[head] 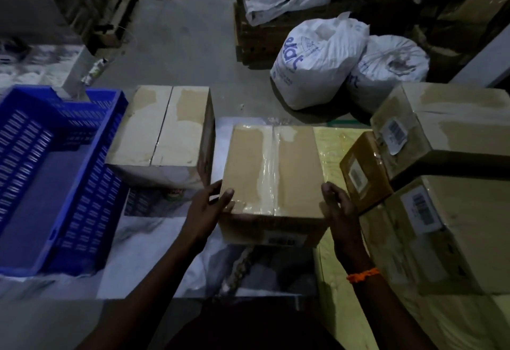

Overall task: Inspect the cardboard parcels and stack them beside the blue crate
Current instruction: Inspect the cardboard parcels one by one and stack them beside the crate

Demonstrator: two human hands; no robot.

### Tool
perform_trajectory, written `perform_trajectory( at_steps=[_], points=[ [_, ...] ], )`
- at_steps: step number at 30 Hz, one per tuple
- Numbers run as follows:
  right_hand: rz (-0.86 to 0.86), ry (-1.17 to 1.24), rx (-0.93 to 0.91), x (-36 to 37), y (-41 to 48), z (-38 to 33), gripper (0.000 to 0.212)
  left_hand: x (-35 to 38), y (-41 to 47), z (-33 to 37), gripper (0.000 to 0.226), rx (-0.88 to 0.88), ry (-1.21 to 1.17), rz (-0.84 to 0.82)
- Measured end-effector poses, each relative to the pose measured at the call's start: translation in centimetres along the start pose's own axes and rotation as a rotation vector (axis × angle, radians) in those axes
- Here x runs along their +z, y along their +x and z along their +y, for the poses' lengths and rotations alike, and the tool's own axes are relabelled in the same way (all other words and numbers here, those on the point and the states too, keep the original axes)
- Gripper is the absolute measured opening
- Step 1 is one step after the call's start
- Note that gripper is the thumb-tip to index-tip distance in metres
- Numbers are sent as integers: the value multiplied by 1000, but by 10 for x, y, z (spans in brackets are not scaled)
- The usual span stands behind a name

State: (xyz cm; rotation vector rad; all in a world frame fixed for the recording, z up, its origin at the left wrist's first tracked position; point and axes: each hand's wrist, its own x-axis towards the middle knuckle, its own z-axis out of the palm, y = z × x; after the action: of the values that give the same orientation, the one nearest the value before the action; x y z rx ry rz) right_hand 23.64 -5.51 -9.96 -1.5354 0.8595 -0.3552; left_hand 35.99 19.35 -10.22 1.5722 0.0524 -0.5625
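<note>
Cardboard parcel [273,167], sealed with clear tape [271,184] along its top, is lying in the middle of the bench [143,242] straight in front of us. We are holding it by its near corners, and we cannot tell whether its base is touching the bench. Our left grip [209,206] is pinching the near left corner, thumb lying on the top face and fingers curling down the side. Our right grip [338,206] is clasping the near right corner, thumb tip touching the top edge and fingers lying against the side wall. An orange band [363,275] is circling that wrist. The blue crate [24,142] is standing at the left of the bench. A second parcel [162,126] is sitting just beside the crate's right wall, apart from the one we are holding. At our right, three more are sitting in a pile: a large parcel [455,126] on top, a small brown parcel [364,170] tucked against it, and a lower parcel [441,233] beneath. Two white sacks [317,62] are slumping on the floor [193,46] beyond the bench.
</note>
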Motion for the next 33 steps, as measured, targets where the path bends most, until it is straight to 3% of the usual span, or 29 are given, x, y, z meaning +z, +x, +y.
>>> perform_trajectory(
  at_steps=[4, 12, 17, 20, 23, 24, 28, 30, 33],
  points=[
    [-23, -101, 104, -10, -27, 38, 60, -9, -19, -24, 39, -19, 107, 19],
    [-36, -174, 119, -21, -61, 62, 32, -35, -68, -58, 18, -226, 63, 22],
    [-83, -214, 94, -26, -45, 68, 40, -37, -54, -52, 23, -296, 53, 55],
    [-153, -222, 91, -13, -10, 56, 47, -34, -17, -41, 48, -170, 161, 79],
    [-196, -179, 134, 8, 32, 42, 72, -37, 34, -49, 85, -89, 350, 56],
    [-204, -157, 142, 16, 45, 38, 77, -32, 44, -42, 82, -105, 374, 37],
    [-238, -75, 186, 40, 83, 25, 71, -12, 67, -13, 32, -103, 408, -110],
    [-234, -40, 193, 46, 90, 18, 67, -9, 73, -6, 33, -114, 409, -109],
    [-202, -52, 132, 48, 92, 9, 78, -11, 78, 5, 36, -42, 468, -86]
  ],
)
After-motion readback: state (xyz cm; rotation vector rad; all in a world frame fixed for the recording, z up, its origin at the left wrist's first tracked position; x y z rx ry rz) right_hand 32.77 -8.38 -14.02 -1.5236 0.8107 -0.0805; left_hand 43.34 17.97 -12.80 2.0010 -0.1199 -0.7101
